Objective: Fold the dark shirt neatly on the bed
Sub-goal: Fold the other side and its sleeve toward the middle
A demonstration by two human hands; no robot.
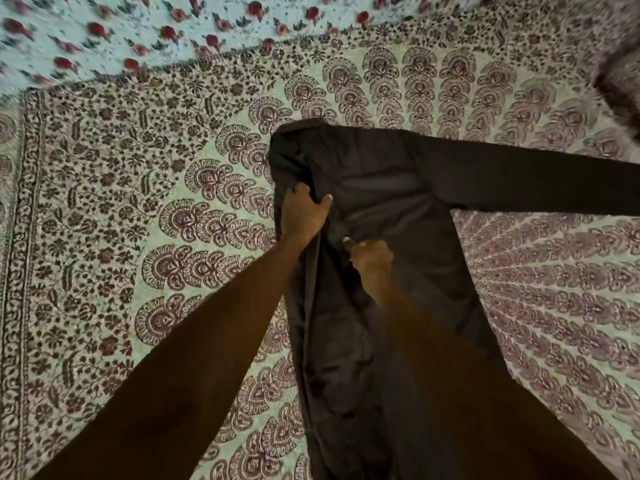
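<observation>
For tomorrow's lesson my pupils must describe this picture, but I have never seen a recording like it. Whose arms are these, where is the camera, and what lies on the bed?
There is no machine here: a person works with two bare hands. The single picture comes from a camera worn on the person's head, looking forward and down, so the arms reach in from the bottom edge. A dark shirt lies on a patterned bedspread, with one sleeve stretched out to the right. Farther up in the picture lies a pale cloth with red flowers. The left hand grips a bunch of the shirt's fabric near its left edge. The right hand pinches the fabric nearer the middle. Both hold only the shirt.
</observation>
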